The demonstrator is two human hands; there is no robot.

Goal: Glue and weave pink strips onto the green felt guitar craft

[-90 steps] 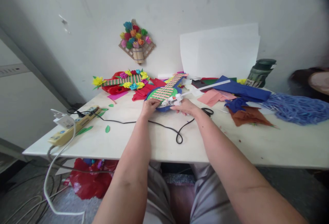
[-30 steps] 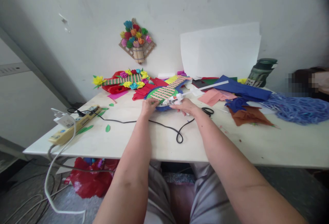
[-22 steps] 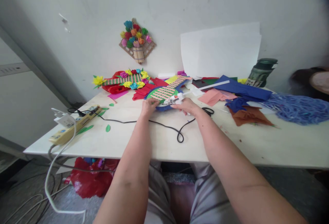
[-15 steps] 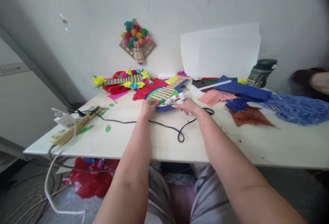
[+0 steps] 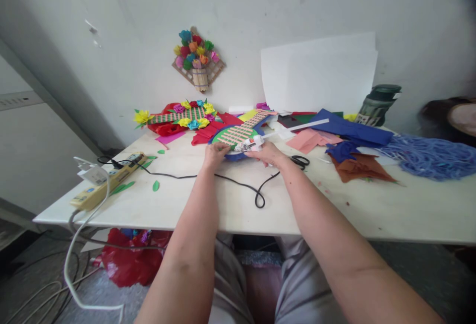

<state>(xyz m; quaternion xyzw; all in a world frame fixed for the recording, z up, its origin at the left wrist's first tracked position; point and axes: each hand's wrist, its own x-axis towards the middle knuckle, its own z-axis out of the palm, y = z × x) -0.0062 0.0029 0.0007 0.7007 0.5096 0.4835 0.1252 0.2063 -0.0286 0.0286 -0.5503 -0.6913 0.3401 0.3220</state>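
Note:
A paper guitar craft [image 5: 238,133] with a blue and green round body and a neck of wooden sticks lies at the middle of the white table [image 5: 208,200]. My left hand [image 5: 215,154] presses its closed fingers on the near left edge of the body. My right hand [image 5: 268,153] is closed round a white glue gun [image 5: 253,144], whose nozzle points left onto the body. The gun's black cord [image 5: 260,190] loops across the table toward me.
A finished flowered guitar [image 5: 178,115] lies at the back left, a yellow power strip [image 5: 107,180] at the left edge. Black scissors [image 5: 299,161], coloured paper sheets [image 5: 345,133], blue shredded paper [image 5: 431,155] and a dark green bottle [image 5: 377,105] fill the right. Another person [image 5: 453,120] sits far right.
Both hands stay on the guitar body. The glue gun and the craft have shifted only slightly; the cord loop has slid a little.

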